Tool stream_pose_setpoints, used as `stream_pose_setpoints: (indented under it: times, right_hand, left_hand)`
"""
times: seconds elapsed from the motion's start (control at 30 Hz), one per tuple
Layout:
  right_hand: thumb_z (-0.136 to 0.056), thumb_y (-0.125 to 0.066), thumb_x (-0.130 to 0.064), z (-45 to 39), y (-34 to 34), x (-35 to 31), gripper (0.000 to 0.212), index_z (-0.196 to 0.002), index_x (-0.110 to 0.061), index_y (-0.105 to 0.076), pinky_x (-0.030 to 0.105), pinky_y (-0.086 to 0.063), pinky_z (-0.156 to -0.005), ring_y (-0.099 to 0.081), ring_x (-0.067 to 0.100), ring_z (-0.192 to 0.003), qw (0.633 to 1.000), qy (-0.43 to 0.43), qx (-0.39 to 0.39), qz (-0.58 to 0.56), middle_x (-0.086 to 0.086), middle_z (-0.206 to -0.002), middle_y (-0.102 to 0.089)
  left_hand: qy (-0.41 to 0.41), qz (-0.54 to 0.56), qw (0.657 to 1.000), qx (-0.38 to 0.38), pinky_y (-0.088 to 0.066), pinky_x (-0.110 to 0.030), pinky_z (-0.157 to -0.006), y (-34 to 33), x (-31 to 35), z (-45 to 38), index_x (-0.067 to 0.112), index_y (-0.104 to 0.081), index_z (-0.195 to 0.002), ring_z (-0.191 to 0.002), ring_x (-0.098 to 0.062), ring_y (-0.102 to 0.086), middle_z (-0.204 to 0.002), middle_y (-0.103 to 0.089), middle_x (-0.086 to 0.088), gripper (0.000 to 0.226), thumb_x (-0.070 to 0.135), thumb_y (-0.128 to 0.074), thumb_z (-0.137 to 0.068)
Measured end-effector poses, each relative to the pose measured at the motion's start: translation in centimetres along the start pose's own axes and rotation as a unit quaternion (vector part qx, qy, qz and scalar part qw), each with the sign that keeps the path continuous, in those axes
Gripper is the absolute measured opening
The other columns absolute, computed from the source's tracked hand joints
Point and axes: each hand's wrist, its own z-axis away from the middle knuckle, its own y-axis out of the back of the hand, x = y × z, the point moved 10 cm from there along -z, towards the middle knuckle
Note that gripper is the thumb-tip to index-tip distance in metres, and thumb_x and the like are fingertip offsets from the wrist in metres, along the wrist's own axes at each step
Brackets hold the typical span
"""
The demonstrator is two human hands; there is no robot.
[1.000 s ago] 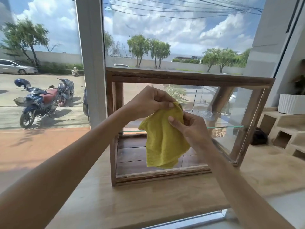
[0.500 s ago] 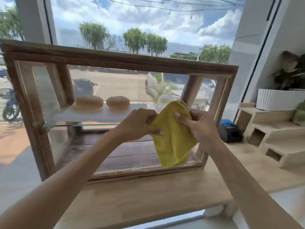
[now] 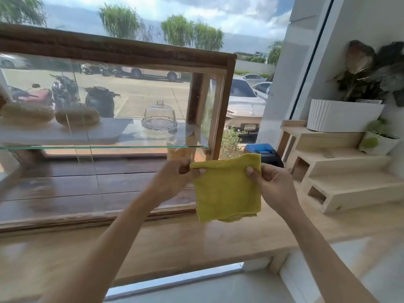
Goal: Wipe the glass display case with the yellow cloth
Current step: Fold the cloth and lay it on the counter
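A wood-framed glass display case (image 3: 227, 62) stands on a wooden counter and fills the left and middle of the view. The yellow cloth (image 3: 227, 189) hangs folded and flat in front of the case's lower right corner, apart from the glass. My left hand (image 3: 175, 176) pinches its top left corner. My right hand (image 3: 273, 182) pinches its top right corner. Inside the case, a glass shelf (image 3: 105, 147) carries two round breads (image 3: 77, 115) and a small glass dome (image 3: 159, 117).
To the right stand stepped pale wooden risers (image 3: 341, 184) with a white ribbed planter (image 3: 343, 114) and a small potted plant (image 3: 380, 138). A black and blue device (image 3: 266, 153) sits behind the cloth. The wooden counter (image 3: 196, 243) runs across the foreground, with a window behind.
The view has swung right along the case. The cloth went from bunched between my hands to spread flat, held by its two top corners, and sits lower and further right.
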Motion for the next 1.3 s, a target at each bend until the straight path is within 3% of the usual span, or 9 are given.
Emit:
stream_pose_setpoints:
  times: [0.1,0.2,0.3,0.53,0.77,1.0,1.07,1.17,1.3]
  right_hand:
    - [-0.089,-0.057,-0.034,0.0,2.2,2.9,0.013,-0.091,-0.031,-0.069,0.041,-0.051,-0.062,-0.067,0.018,-0.071,1.000,-0.013,-0.004,0.004,-0.003,-0.076,-0.072]
    - [-0.095,-0.049,-0.036,0.2,3.4,5.8,0.017,-0.097,-0.034,-0.065,0.037,-0.047,-0.052,-0.063,0.024,-0.062,0.999,-0.017,-0.009,0.041,-0.001,-0.069,-0.069]
    - [-0.098,-0.045,-0.032,0.4,4.4,9.2,0.020,-0.101,-0.024,-0.063,0.013,-0.030,-0.042,-0.049,0.001,-0.043,0.995,-0.033,-0.011,0.091,-0.014,-0.047,-0.055]
    - [-0.098,-0.045,-0.027,1.4,3.5,17.0,0.028,-0.096,-0.002,-0.058,0.036,-0.035,-0.065,-0.057,0.032,-0.082,0.968,-0.114,-0.072,0.209,0.013,-0.079,-0.063]
    - [-0.092,-0.054,-0.038,0.6,2.6,19.9,0.027,-0.100,-0.014,-0.063,0.034,-0.041,-0.071,-0.060,0.034,-0.096,0.929,-0.147,-0.095,0.325,0.012,-0.093,-0.068]
    - [-0.093,-0.049,-0.018,0.6,0.3,16.4,0.034,-0.126,-0.011,-0.054,0.037,-0.041,-0.093,-0.050,0.028,-0.112,0.908,0.016,-0.105,0.406,0.009,-0.120,-0.054]
    - [-0.096,-0.043,-0.019,1.3,-1.0,17.1,0.036,-0.130,-0.011,-0.052,0.037,-0.038,-0.101,-0.047,0.028,-0.122,0.909,0.004,-0.146,0.390,0.009,-0.131,-0.052]
    - [-0.102,-0.026,-0.028,3.1,-2.3,20.0,0.050,-0.150,-0.015,-0.021,0.034,-0.015,-0.117,-0.015,0.016,-0.145,0.880,-0.073,-0.234,0.406,0.002,-0.158,-0.017]
    - [-0.101,-0.017,-0.037,4.2,-1.9,21.1,0.055,-0.152,-0.023,0.000,0.041,0.005,-0.118,0.005,0.008,-0.146,0.850,-0.106,-0.263,0.444,-0.009,-0.159,0.007]
  left_hand:
    - [0.032,0.148,0.988,0.039,-0.052,-0.033,-0.085,-4.3,-1.9,-0.1,0.014,-0.063,-0.095,-0.087,-0.015,-0.061,-0.090,-0.064,-0.002,0.010,0.020,-0.055,-0.092]
    - [0.038,0.177,0.978,0.101,-0.054,-0.024,-0.062,-7.7,-3.1,0.0,0.016,-0.060,-0.100,-0.075,-0.007,-0.064,-0.087,-0.065,0.002,0.014,0.024,-0.049,-0.096]
    - [0.037,0.095,0.984,0.149,-0.048,-0.038,-0.052,-9.9,-4.5,0.0,0.020,-0.054,-0.087,-0.063,-0.014,-0.058,-0.075,-0.058,-0.001,0.016,0.029,-0.045,-0.097]
    - [0.125,-0.097,0.967,0.200,-0.026,-0.030,-0.057,-13.4,-9.8,0.1,0.010,-0.047,-0.087,-0.069,-0.024,-0.053,-0.073,-0.058,-0.006,0.021,0.028,-0.042,-0.099]
    - [0.169,-0.187,0.946,0.204,-0.036,-0.031,-0.066,-13.6,-11.5,-1.2,0.004,-0.047,-0.103,-0.091,-0.032,-0.058,-0.088,-0.061,-0.012,0.022,0.025,-0.050,-0.094]
    - [0.065,-0.394,0.903,0.160,-0.038,-0.031,-0.095,-16.1,-8.0,-1.3,0.009,-0.044,-0.128,-0.116,-0.025,-0.044,-0.128,-0.045,-0.010,0.036,0.026,-0.044,-0.096]
    - [0.078,-0.417,0.901,0.091,-0.031,-0.033,-0.104,-17.8,-9.3,-1.5,0.008,-0.040,-0.135,-0.129,-0.024,-0.035,-0.142,-0.038,-0.010,0.042,0.029,-0.036,-0.099]
    - [0.145,-0.421,0.895,-0.007,-0.008,-0.038,-0.116,-19.3,-12.5,-0.7,0.006,-0.012,-0.149,-0.145,-0.021,-0.003,-0.158,-0.005,-0.010,0.058,0.037,-0.020,-0.101]
    - [0.162,-0.423,0.891,-0.026,0.009,-0.037,-0.115,-19.2,-13.4,0.4,0.012,0.008,-0.150,-0.143,-0.010,0.016,-0.156,0.018,0.000,0.062,0.044,-0.011,-0.100]
